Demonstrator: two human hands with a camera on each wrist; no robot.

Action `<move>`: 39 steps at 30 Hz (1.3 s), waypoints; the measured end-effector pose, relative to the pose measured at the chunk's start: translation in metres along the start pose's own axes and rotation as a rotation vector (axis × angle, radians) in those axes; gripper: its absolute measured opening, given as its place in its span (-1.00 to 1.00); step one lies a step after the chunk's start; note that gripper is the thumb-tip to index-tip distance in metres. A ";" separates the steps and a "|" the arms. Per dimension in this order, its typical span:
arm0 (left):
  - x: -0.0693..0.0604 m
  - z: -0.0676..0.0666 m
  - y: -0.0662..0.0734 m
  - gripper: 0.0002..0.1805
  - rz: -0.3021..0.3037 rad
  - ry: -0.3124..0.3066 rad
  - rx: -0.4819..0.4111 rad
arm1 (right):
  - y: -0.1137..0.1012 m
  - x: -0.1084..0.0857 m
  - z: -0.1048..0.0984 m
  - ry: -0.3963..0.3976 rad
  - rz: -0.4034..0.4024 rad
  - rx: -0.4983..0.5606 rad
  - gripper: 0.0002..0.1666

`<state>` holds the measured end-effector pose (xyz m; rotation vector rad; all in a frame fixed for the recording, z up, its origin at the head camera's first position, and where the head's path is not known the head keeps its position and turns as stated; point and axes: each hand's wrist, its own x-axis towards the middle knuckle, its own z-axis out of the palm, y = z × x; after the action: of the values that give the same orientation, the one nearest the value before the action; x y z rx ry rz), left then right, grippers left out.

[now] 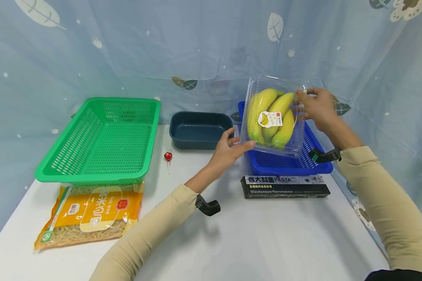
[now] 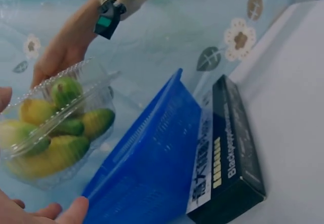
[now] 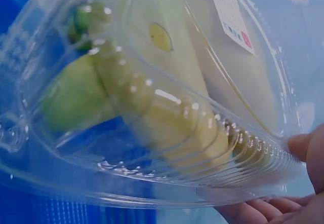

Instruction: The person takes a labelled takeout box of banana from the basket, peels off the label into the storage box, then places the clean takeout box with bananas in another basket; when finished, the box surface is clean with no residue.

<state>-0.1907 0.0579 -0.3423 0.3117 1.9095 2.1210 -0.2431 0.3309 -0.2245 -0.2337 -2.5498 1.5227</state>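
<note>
- The near part of the desk [image 1: 253,238] was bare white, with the noodle bag [image 1: 91,216] lying on the left and the black carton [image 1: 285,187] right in front of the blue basket [image 1: 288,168]; low sleeves looked apt to brush both, so high forearms seemed wise.
- The left hand [image 1: 226,152] reached toward the box's near left corner, its fingers spread apart; whether they touched the plastic, I could not tell. A flat palm beneath that corner would probably have shared the weight best.
- The clear box [image 1: 294,143] was up in the air over the blue basket, tilted, label toward the head camera, with the bananas [image 1: 285,130] inside. Levelling it slowly seemed sensible (loose fruit tends to slide to the low side).
- The right hand [image 1: 318,105] pinched the box's right edge, thumb on one face and fingers behind. Such thin plastic would likely have flexed under a hard squeeze, so a light, wide grip that also kept the lid pressed looked better.
- Beyond the left hand stood the dark dish [image 1: 197,144], near enough to call for some care with the elbow and box.
- Farthest hung the blue curtain [image 1: 197,39], just behind the things; little reach past the basket seemed advisable.
</note>
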 end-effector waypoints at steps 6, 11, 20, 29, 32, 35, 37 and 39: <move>-0.007 -0.004 0.007 0.06 0.067 -0.030 -0.052 | -0.011 -0.014 0.012 -0.002 -0.012 0.110 -0.27; -0.012 -0.006 0.012 -0.01 0.134 -0.040 -0.108 | -0.017 -0.023 0.020 -0.001 -0.004 0.136 -0.26; -0.024 -0.017 0.019 -0.14 0.171 0.006 -0.161 | -0.022 -0.035 0.022 -0.049 -0.018 0.188 -0.11; -0.044 -0.034 0.034 -0.16 0.178 -0.005 -0.162 | -0.023 -0.041 0.011 -0.175 -0.085 0.187 -0.20; -0.049 -0.042 0.036 -0.14 0.158 -0.033 -0.184 | -0.021 -0.044 0.006 -0.253 -0.123 0.176 -0.16; -0.053 -0.052 0.037 -0.08 0.150 -0.075 -0.190 | -0.017 -0.048 0.002 -0.350 -0.161 0.251 -0.24; -0.055 -0.059 0.037 -0.08 0.151 -0.095 -0.181 | -0.014 -0.050 0.003 -0.429 -0.203 0.333 -0.37; -0.058 -0.065 0.038 -0.09 0.153 -0.104 -0.162 | -0.011 -0.050 0.005 -0.511 -0.250 0.407 -0.48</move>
<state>-0.1603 -0.0260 -0.3105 0.5379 1.6929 2.2917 -0.1958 0.3103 -0.2201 0.5705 -2.3836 2.1497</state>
